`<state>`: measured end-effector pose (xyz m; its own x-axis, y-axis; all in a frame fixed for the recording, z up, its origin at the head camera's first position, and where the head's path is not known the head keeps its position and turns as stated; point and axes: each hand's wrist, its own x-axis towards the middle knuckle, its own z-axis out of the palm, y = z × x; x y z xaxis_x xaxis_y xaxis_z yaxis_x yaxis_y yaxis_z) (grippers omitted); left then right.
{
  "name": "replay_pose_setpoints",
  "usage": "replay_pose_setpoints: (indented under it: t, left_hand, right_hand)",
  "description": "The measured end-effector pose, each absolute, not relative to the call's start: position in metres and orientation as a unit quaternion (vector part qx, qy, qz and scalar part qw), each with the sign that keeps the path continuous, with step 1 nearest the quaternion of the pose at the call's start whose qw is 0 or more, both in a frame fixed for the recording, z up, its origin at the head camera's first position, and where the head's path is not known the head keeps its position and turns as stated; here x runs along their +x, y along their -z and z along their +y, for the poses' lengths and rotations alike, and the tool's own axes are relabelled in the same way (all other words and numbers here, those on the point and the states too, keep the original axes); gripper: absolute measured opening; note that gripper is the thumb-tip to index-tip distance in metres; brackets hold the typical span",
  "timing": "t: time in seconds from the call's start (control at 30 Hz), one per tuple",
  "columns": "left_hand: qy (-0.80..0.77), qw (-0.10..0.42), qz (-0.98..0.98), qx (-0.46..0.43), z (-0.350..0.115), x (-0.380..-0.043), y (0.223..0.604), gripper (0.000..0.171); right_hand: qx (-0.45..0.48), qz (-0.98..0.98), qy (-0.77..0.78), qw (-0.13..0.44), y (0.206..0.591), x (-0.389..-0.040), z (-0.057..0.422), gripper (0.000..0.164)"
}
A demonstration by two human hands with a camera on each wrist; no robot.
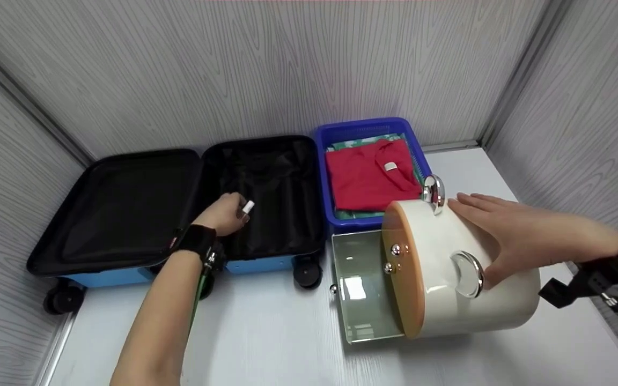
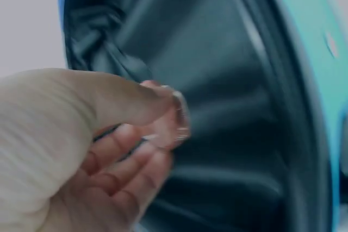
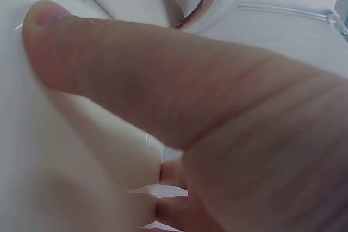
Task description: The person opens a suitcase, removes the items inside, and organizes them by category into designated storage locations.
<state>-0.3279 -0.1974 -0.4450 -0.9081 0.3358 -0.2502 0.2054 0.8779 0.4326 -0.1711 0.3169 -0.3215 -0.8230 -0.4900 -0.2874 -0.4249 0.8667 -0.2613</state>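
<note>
My left hand [image 1: 223, 213] is over the right half of an open suitcase [image 1: 282, 187] with a black lining. Between thumb and fingers it pinches a small clear container with a white end [image 1: 248, 207]; in the left wrist view this clear container [image 2: 178, 120] is blurred and partly covered by the thumb. My right hand [image 1: 507, 230] rests with spread, fairly straight fingers on a cream storage box [image 1: 448, 300] with an orange see-through front and chrome handles. From the box a clear drawer [image 1: 362, 289] sticks out to the left. In the right wrist view, the thumb lies along the cream surface.
A blue basket [image 1: 326, 177] behind the storage box holds a folded red garment [image 1: 362, 182] over green-patterned cloth. The suitcase's other half [image 1: 132, 209] lies open at left, with black wheels [image 1: 307, 272] at its near edge. Grey wood-grain walls enclose the white surface.
</note>
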Motion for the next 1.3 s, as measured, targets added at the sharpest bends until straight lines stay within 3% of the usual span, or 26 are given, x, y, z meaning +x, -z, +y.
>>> replay_pose_setpoints:
  t: [0.17,0.4,0.63,0.83,1.3]
  left_hand:
    - [-0.209,0.101,0.947,0.221,-0.150,-0.315,0.431,0.030]
    - [-0.180,0.054,0.907,0.378,-0.079,-0.272,0.418,0.022]
    - [-0.115,0.027,0.861,0.494,-0.035,-0.235,0.434,0.007]
    - [-0.072,0.023,0.845,0.530,-0.010,-0.222,0.460,0.005]
    - [-0.006,0.090,0.861,0.501,0.021,-0.223,0.491,0.011]
  right_hand:
    - [-0.241,0.950,0.097,0.176,0.322,-0.170,0.318,0.129]
    - [-0.234,0.952,0.088,0.174,0.322,-0.169,0.318,0.129]
    - [-0.228,0.953,0.095,0.175,0.322,-0.167,0.317,0.130]
    - [-0.225,0.953,0.094,0.178,0.321,-0.167,0.318,0.130]
    - [-0.226,0.952,0.106,0.177,0.322,-0.165,0.321,0.131]
